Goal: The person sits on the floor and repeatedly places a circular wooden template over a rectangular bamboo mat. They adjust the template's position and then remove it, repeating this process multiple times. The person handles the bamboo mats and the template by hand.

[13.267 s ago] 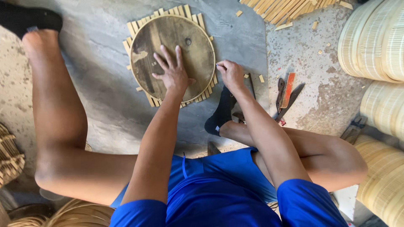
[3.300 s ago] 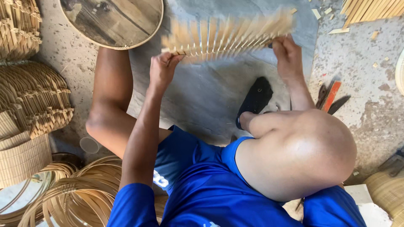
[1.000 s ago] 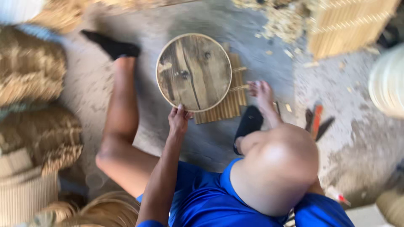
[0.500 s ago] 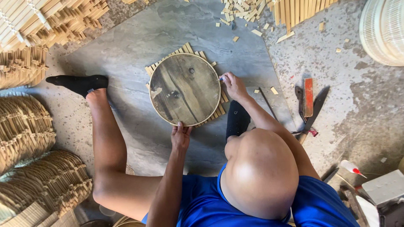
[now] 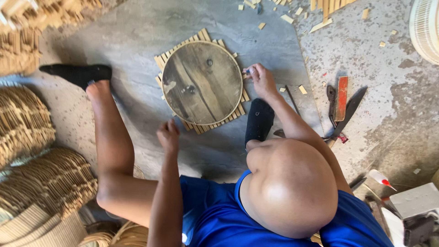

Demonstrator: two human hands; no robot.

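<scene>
Person sits on floor [image 5: 137, 32], legs spread, looking down. Round wooden disc [image 5: 202, 83] lies flat on a woven mat of bamboo slats [image 5: 200, 37], mat ends poking out all round it; both on grey sheet [image 5: 274, 50] spread over concrete, roughly mid-floor.

Right hand [image 5: 260, 78] at disc's right edge, fingers curled shut on a small pen-like thing, too small to tell more; knuckles touching mat slats. Left hand [image 5: 168, 136] just below disc's near edge, not touching, fingers loosely curled, holding nothing.

Black sock [image 5: 78, 74] on left foot, out to left of disc; other sock [image 5: 259, 120] just below right hand.

Right of sheet on bare concrete: knife w/ red handle [image 5: 341, 98] and dark blade [image 5: 349, 110] beside it. Stacks of woven bamboo [image 5: 27, 123] along floor's left edge. Slat offcuts [image 5: 288, 18] scattered near far edge.
</scene>
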